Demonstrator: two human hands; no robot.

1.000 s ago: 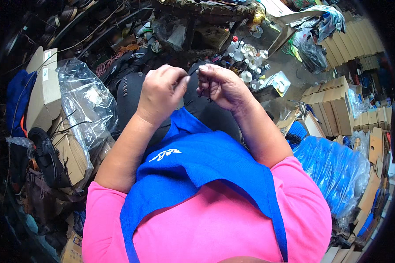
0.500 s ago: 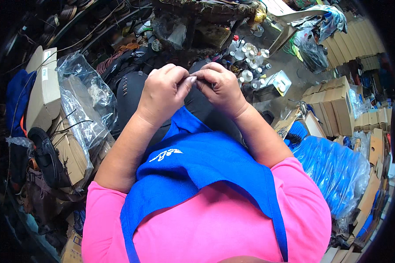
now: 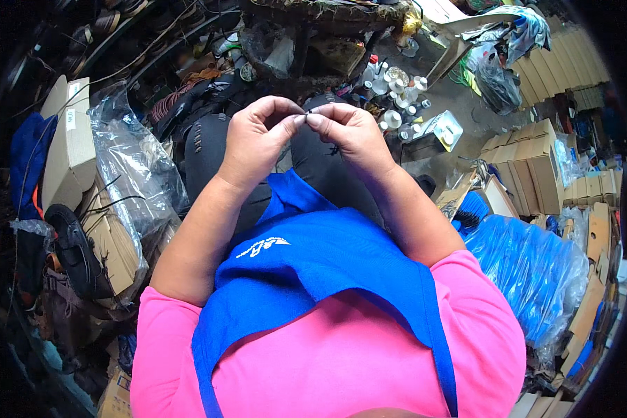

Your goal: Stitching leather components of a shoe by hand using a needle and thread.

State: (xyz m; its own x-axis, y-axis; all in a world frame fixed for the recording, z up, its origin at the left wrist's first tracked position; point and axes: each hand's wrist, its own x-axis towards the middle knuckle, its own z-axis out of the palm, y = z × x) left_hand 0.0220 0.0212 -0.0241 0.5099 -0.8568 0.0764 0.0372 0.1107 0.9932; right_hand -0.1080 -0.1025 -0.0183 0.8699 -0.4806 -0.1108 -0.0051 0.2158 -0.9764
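Observation:
My left hand and my right hand meet above my lap, thumb and forefinger of each pinched together. Between the fingertips a tiny dark piece shows, too small to name; it may be thread or a bit of material. A dark wisp hangs below the right fingers. Beneath are my knees in dark trousers, and a blue apron covers my front over a pink top.
At left stand a cardboard box, clear plastic wrap and a black shoe. Ahead on the right are several bottles and a white-topped container. Cardboard boxes and a plastic-wrapped blue bundle lie at right.
My fingertips have shifted slightly, the hands have turned a little, and the pinched thumbs and forefingers now show more openly, with a small dark piece visible between them.

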